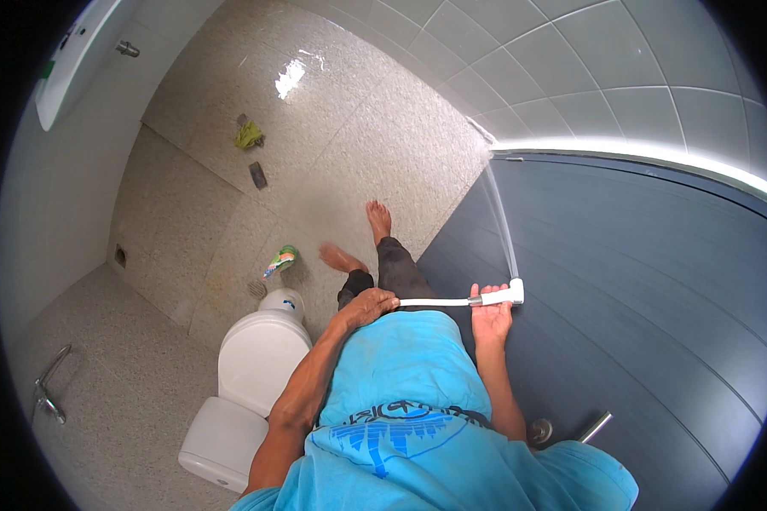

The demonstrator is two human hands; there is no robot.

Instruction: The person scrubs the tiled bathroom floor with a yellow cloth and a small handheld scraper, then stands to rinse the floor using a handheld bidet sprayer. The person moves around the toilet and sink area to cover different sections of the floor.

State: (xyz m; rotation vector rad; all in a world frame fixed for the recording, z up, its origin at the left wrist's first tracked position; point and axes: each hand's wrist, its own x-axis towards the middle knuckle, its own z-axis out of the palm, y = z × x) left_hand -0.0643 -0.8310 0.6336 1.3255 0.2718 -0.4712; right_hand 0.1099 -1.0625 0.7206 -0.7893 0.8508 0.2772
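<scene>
A white bidet sprayer [501, 296] lies across the palm of my right hand [491, 324], whose fingers curl up around its grip. From its head a stream of water [501, 221] shoots forward toward the foot of the tiled wall, beside the dark door. A white hose [435, 302] runs leftward from the sprayer's end to my left hand [371, 307]. That hand is closed around the hose in front of my blue shirt, and the hose beyond it is hidden.
To my left stands a white toilet [264, 358] with its lid down. A green packet [281, 261], a dark block [257, 175] and a yellow-green cloth [249, 134] lie on the floor [332, 170]. The grey door [622, 298] is close on my right; a wall tap [47, 400] is far left.
</scene>
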